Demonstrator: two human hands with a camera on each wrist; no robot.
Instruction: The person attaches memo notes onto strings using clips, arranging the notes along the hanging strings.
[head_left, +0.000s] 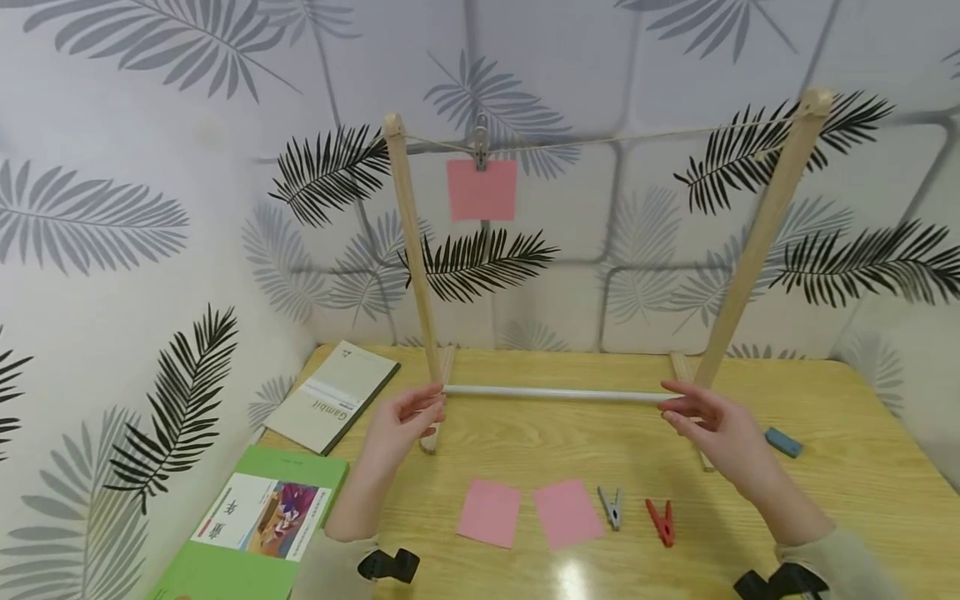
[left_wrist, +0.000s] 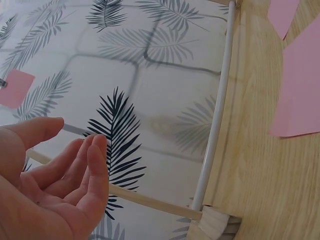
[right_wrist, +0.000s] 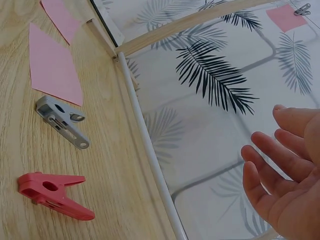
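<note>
Nr posts (head_left: 765, 225), L hand (head_left: 396, 427) & R hand (head_left: 718, 429) relaxed, thumbs apart; clip (head_left: 482, 148) on line (head_left: 600, 142) holds pink note (head_left: 482, 193).

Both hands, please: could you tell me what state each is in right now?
Left hand: open, holding nothing.
Right hand: open, holding nothing.

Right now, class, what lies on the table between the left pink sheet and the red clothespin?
In the head view, the other pink sheet and then the grey clothespin lie between them.
</note>
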